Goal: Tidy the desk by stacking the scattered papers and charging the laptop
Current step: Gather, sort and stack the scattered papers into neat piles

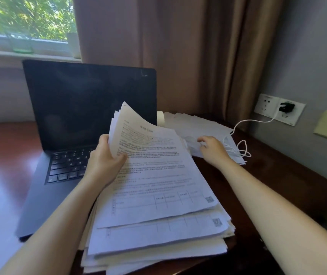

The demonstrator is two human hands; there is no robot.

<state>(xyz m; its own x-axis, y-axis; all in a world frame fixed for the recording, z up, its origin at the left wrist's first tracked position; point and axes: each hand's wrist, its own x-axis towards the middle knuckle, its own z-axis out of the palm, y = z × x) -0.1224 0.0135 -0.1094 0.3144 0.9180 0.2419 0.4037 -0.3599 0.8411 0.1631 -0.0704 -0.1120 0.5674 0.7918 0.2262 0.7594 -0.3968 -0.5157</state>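
Laptop (75, 108) 1; paper piles (158, 205) 2; cable (246, 121) 1; plug (286, 107) 1; glass (20, 43) 1.

Only the person's two arms are in view. The left forearm (59, 221) and the right forearm (277, 199) are bare along their whole visible length, from the lower edge of the view to the wrists, and are slim and smooth in outline. The left hand (103, 159) and the right hand (214, 149) are bare as well, and finer detail such as the fingernails is too blurred to make out.
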